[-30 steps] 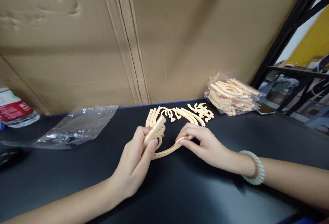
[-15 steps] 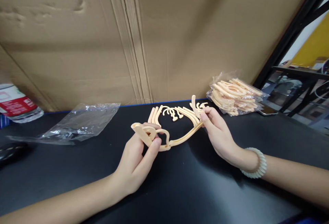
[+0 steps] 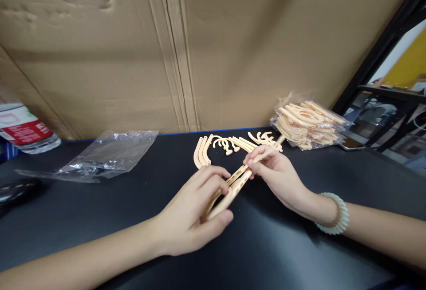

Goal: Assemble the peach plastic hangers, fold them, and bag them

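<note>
A beige plastic folding clothes hanger [image 3: 234, 186] stretches between my two hands above the black table, its slotted arms lying close together at a slant. My left hand [image 3: 196, 208] is closed around the lower end, thumb below and fingers over the top. Higher up, my right hand [image 3: 268, 165] pinches the arms between thumb and fingers. Behind the hands lie loose curved hanger arms [image 3: 202, 151], small hooks [image 3: 226, 144], more straight arms [image 3: 242, 143] and further hook pieces [image 3: 261, 138]. My fingers hide part of the held hanger.
A clear bag full of beige hanger parts [image 3: 308, 123] rests at the back right, beside a phone [image 3: 352, 143]. On the left are a flat clear bag [image 3: 111, 154], a bottle with a red label [image 3: 28, 130] and a black mouse [image 3: 16, 194]. A cardboard wall [image 3: 233, 50] stands behind.
The hanger's arms, spread apart earlier, now lie folded close together. My left hand has moved right and turned, and my right hand has shifted slightly down.
</note>
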Available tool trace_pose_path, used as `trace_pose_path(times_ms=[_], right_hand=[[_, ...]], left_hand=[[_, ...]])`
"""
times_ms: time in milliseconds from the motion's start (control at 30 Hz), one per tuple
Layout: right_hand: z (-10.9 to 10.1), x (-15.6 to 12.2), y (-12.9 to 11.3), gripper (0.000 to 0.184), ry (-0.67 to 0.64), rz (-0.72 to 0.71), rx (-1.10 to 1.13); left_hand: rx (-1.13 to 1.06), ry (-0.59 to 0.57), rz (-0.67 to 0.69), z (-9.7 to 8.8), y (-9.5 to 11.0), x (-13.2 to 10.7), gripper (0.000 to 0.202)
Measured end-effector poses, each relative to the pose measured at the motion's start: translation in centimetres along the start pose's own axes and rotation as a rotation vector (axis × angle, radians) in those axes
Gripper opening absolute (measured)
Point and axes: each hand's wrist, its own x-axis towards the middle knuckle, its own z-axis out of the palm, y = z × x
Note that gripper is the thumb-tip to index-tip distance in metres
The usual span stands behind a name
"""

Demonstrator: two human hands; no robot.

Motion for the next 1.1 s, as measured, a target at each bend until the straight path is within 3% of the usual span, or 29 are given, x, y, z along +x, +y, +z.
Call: trace_pose_path(times_ms=[67, 200, 333, 400, 667, 833, 933, 1033, 1100], right_hand=[[0.2, -0.3, -0.3, 0.018, -0.055, -0.010, -0.015], [0.6, -0.9, -0.5, 0.014, -0.186, -0.038, -0.010], [0.7, -1.5, -0.5, 0.004, -0.323, -0.245, -0.203], [0.6, -1.7, -0.6, 0.009, -0.378, -0.356, -0.327], [0.3, -1.5, -0.7, 0.018, -0.391, -0.467, -0.504], [0.2, -1.6, -0.7, 0.018, -0.397, -0.597, -0.606], [0.1, -1.6, -1.2, 0.018, -0.438, -0.821, -0.803], [0.1, -1.6, -2.2, 0.020, -0.534, -1.075, -1.051], [0.2, -1.7, -2.7, 0.025, -0.603, -1.174, -1.145]], left_hand=[[-0.036, -0.038, 0.007, 0.0, 0.0, 0.0, 0.011], [-0.079, 0.070, -0.166, 0.2, -0.4, 0.2, 0.009], [-0.158, 0.001, -0.279, 0.6, -0.7, 0.5, 0.011], [-0.194, -0.013, -0.283, 0.7, -0.8, 0.6, 0.010], [-0.213, -0.061, -0.314, 0.2, -0.8, 0.7, 0.018], [-0.075, -0.085, -0.246, 0.5, -0.8, 0.3, 0.024], [0.075, -0.084, -0.118, 0.6, -1.0, 0.2, 0.027], [0.359, -0.135, 0.051, 0.4, -0.9, 0.2, 0.031], [0.509, -0.168, 0.132, 0.2, -0.7, 0.3, 0.034]])
